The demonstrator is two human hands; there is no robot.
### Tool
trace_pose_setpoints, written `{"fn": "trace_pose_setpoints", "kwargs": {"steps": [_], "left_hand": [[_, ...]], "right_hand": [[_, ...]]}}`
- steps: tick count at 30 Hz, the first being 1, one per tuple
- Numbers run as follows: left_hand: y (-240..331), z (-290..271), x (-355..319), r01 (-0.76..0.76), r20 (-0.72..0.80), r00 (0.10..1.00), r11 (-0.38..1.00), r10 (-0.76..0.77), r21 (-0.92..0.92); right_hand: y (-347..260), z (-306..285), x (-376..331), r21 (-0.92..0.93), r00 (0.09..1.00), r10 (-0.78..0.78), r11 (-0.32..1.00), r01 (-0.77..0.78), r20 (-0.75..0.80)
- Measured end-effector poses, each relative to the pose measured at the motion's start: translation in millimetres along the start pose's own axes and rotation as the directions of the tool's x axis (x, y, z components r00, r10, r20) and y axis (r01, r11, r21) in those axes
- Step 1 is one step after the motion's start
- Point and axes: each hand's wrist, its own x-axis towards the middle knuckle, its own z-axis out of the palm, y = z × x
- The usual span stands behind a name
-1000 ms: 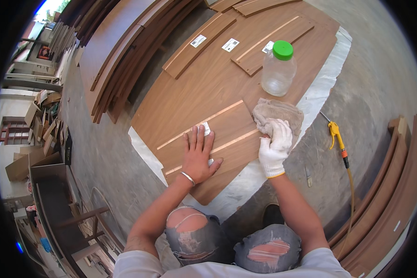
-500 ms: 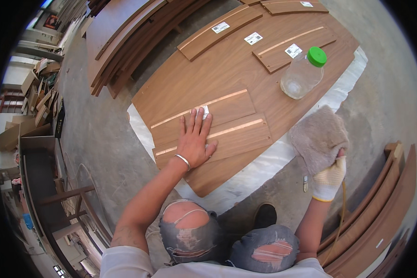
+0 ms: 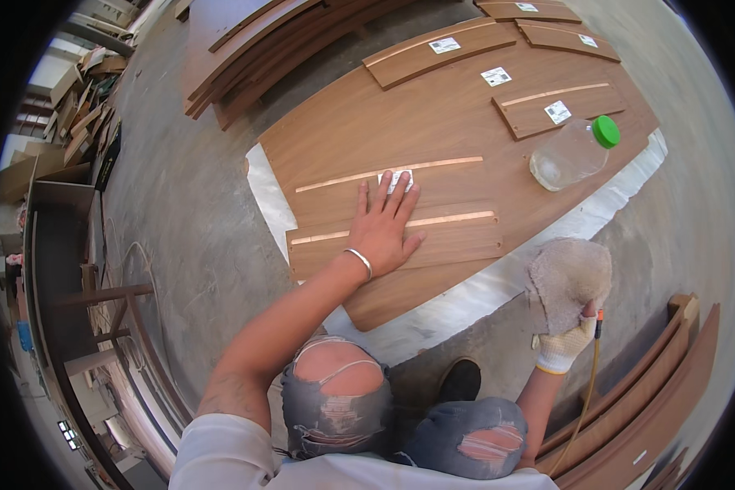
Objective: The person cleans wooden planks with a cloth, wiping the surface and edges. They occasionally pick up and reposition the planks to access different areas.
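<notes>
My left hand [image 3: 386, 227] lies flat, fingers spread, on a narrow brown wooden strip [image 3: 457, 237] that rests on a large wood-veneer board [image 3: 367, 131]. Its fingertips touch a small white label [image 3: 397, 180] on a second strip behind. My right hand [image 3: 565, 343], in a white glove, holds a beige cloth [image 3: 569, 276] up off the board, to the right over the concrete floor. A clear plastic bottle [image 3: 569, 155] with a green cap lies on the board's right part.
More labelled strips [image 3: 560, 111] lie at the board's far end. White sheeting [image 3: 474, 298] sticks out under the board. Long curved wooden pieces [image 3: 645, 392] lie at the right, others are stacked at the top left [image 3: 245, 49]. A metal frame [image 3: 98, 310] stands left.
My right hand has lifted the cloth off the board and carried it right and toward me. My left hand has stayed pressed on the strip.
</notes>
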Motion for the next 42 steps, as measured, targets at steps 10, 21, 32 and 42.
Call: {"fn": "trace_pose_setpoints", "kwargs": {"steps": [10,21,32,42], "left_hand": [[33.2,21.5,-2.5,-0.119,-0.065,0.991,0.992,0.116,-0.032],[95.2,-6.4,62.1,-0.188,0.091,0.967,0.907,0.238,-0.376],[154.0,-17.9,176.9,-0.145,-0.303,0.943,0.653,-0.136,-0.743],[195.8,4.9,207.4,-0.149,-0.361,0.894,0.583,-0.267,-0.799]], "right_hand": [[-15.7,18.9,0.7,-0.086,0.996,0.057,0.994,-0.063,-0.068],[-20.7,3.3,-6.0,-0.239,0.995,0.070,0.967,-0.083,-0.066],[-30.4,4.7,-5.9,-0.169,0.989,-0.079,0.984,0.057,-0.122],[-55.2,2.5,-13.7,-0.110,0.996,-0.084,0.991,0.080,-0.037]]}}
